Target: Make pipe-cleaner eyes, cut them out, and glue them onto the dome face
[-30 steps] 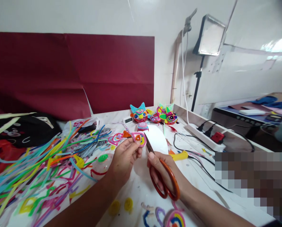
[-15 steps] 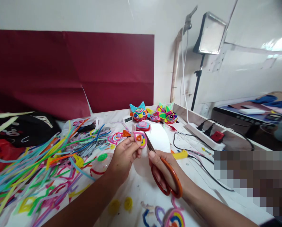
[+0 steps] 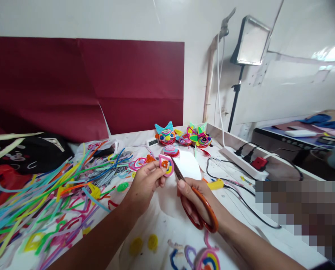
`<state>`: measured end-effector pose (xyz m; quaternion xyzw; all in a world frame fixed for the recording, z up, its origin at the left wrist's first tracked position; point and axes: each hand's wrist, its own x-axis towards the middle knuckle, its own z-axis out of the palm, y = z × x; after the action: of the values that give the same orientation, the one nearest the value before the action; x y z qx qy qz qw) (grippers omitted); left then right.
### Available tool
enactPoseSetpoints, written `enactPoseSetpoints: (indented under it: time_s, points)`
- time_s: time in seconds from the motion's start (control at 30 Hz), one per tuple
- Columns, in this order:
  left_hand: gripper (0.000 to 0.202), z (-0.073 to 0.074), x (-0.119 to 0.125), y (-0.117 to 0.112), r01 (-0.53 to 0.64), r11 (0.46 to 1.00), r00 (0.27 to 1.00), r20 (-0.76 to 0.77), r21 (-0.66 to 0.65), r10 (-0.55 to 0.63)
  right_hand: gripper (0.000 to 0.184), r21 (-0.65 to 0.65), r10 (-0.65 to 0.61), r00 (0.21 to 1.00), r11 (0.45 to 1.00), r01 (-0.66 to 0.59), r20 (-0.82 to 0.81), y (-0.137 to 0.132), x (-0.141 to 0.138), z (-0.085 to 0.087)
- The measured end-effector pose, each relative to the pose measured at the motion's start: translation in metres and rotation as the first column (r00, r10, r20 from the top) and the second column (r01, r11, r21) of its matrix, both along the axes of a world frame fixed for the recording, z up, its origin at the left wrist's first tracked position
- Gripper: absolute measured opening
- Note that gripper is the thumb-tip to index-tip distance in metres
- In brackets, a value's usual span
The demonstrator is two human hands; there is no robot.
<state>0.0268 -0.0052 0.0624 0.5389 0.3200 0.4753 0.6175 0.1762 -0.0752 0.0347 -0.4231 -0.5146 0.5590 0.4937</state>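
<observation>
My left hand point(image 3: 144, 183) pinches a small half-round pipe-cleaner piece point(image 3: 169, 168) with a pink border and yellow, blue and orange inside. Orange-handled scissors point(image 3: 211, 215) are in my right hand point(image 3: 194, 193), its fingers wrapped through and around the loops. The dark blades point up and left, with their tips beside the right edge of the piece. Whether they touch it I cannot tell. Behind the piece lies a round pink and blue coiled piece point(image 3: 171, 150) on the white table. A similar rainbow piece point(image 3: 208, 259) lies near the front edge of view.
Loose pipe cleaners point(image 3: 57, 191) cover the table's left side, near a black bag point(image 3: 26, 153). Finished colourful cat-like heads point(image 3: 166, 135) stand at the back. To the right are a yellow-handled tool point(image 3: 215, 184) with a black cable and a white power strip point(image 3: 243, 163).
Both hands keep their grips, and the scissor tips stay beside the piece. The piece has turned slightly in my left hand, and the view has shifted a little.
</observation>
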Motion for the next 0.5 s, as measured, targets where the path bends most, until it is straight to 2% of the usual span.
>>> enactPoseSetpoints:
  time_s: [0.37, 0.5]
  points:
    - [0.009, 0.0005, -0.0021, 0.0017, -0.001, 1.000, 1.000, -0.014, 0.000, 0.001, 0.051, -0.014, -0.055, 0.996, 0.998, 0.056, 0.076, -0.0039, 0.0003, 0.0072]
    - [0.009, 0.0013, -0.0045, 0.0040, -0.007, 1.000, 1.000, -0.024, -0.002, 0.007, 0.050, -0.016, -0.032, 0.997, 0.999, 0.033, 0.075, -0.0031, 0.0011, 0.0072]
